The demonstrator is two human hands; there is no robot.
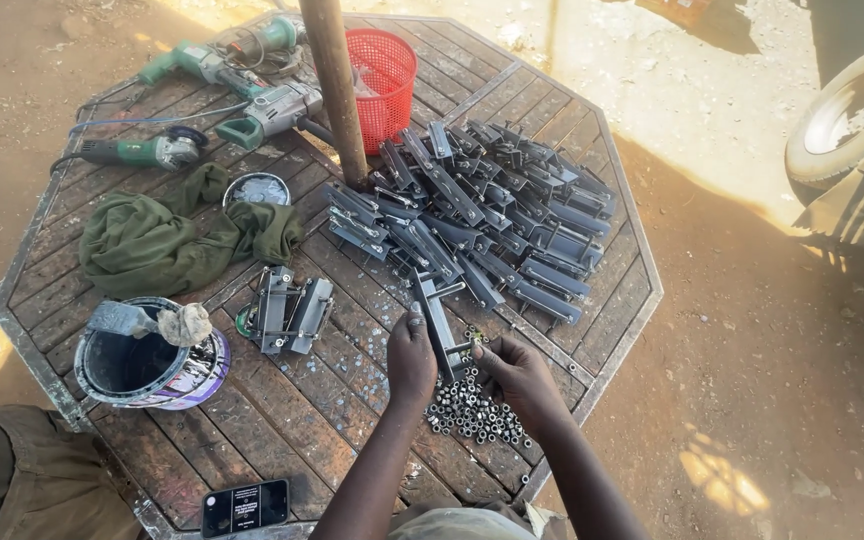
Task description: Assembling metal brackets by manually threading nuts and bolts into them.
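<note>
Outdoor octagonal slatted table [352,420] on bare dirt: bracket assembly under way.
Left hand [410,358] grips one grey metal bracket [437,320] between both hands; right hand [517,375] pinches its near end above the heap of nuts [472,412]. Large bracket pile [482,215] lies beyond, three brackets [287,312] set apart; share finished indeterminable.

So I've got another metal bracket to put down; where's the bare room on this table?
Bare planks lie between the paint can, the black phone and the left hand. Crowded: the dark metal bracket pile, the heap of small nuts by the right hand.
</note>
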